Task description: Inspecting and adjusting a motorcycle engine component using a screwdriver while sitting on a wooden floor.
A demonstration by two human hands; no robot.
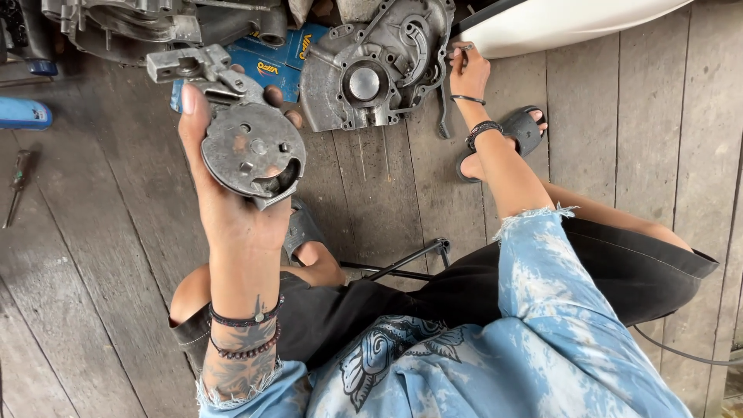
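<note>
My left hand (224,197) is raised palm up and holds a round grey metal engine part (251,151) with holes and a cut-out at its lower edge. My right hand (469,71) reaches forward to the right side of a large grey engine cover (371,66) that lies on the wooden floor. Its fingers pinch a small dark tool or bolt (458,51) at the cover's edge. Bead bracelets are on both wrists.
A blue cardboard box (271,62) lies under metal parts at the top. More engine castings (139,23) sit at top left. A screwdriver (17,186) lies at the left on the planks. My sandalled foot (511,135) rests beside the cover. A white curved body (557,19) is top right.
</note>
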